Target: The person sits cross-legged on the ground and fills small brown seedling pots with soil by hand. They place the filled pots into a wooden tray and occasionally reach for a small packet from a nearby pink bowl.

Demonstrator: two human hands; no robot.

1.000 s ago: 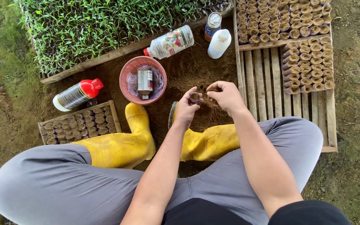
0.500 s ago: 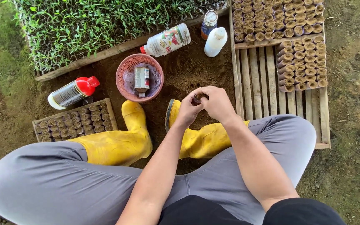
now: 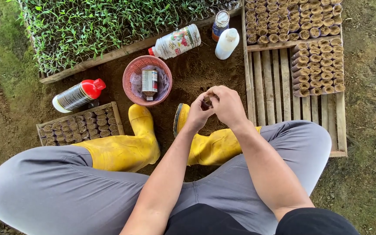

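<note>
Person's sitting cross-legged on the dirt in yellow rubber boots (image 3: 127,150). Left hand (image 3: 196,114) has its grip pinched around a small soil-filled seedling pot (image 3: 206,102), held up over the soil pile betw the boots. Right hand (image 3: 228,105) is right against it, fingertips pinched narrow at the pot's top. Pink basket (image 3: 132,72) w/ a can sits nearby; wooden pallet (image 3: 275,87) w/ rows of filled pots on the right.
</note>
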